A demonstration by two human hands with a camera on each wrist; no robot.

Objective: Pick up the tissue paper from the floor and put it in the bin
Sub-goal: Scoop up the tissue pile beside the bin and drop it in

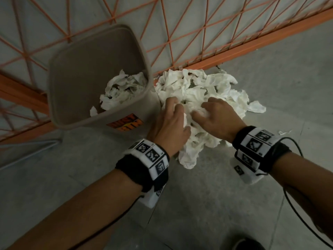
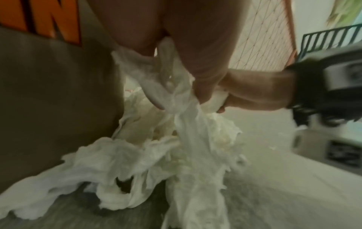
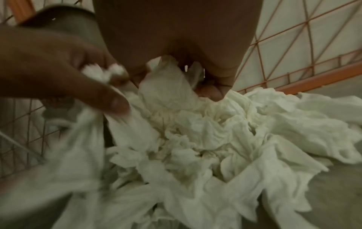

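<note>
Both hands pinch crumpled tissue paper [image 1: 198,87]: left hand [image 1: 169,127], right hand [image 1: 219,120]. Thin sheets may tear or trail outside the dustbin [image 1: 75,98] at left.

Both forearms are bare, without sleeves. Each wrist wears a black band [image 1: 144,170] carrying white blocks printed with square black-and-white markers [image 1: 255,143]. A thin black cable [image 1: 295,210] trails from the right wrist's band.

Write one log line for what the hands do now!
left hand: grips tissue paper | right hand: grips same pile | bin: partly filled
</note>
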